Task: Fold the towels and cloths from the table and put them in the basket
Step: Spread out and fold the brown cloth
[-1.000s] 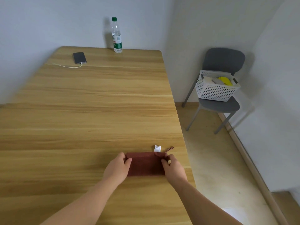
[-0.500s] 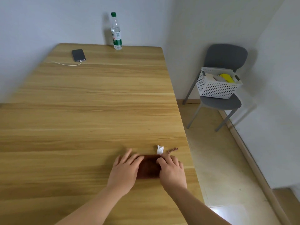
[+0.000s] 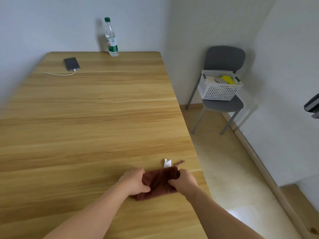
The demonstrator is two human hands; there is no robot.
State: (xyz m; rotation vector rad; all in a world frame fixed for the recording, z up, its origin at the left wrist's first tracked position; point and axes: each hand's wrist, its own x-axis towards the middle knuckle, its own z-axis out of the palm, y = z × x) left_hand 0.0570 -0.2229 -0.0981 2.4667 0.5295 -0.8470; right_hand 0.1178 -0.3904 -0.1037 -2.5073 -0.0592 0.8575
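Brown cloth point(image 3: 159, 184) sits bunched at the table's point(image 3: 96, 121) near right edge — left hand point(image 3: 136, 181) and right hand point(image 3: 185, 181) both pinch its ends. Keep the grip even so the fold holds, then carry it to the basket point(image 3: 218, 91) on the chair point(image 3: 224, 106).

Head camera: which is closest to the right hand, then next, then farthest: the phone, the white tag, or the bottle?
From the right hand:
1. White tag, just beyond it.
2. Phone, far left of the table.
3. Bottle, at the table's back edge.

Both hands gripped the folded brown cloth point(image 3: 159, 182) on the counter point(image 3: 96, 121): left hand point(image 3: 135, 182), right hand point(image 3: 185, 181).
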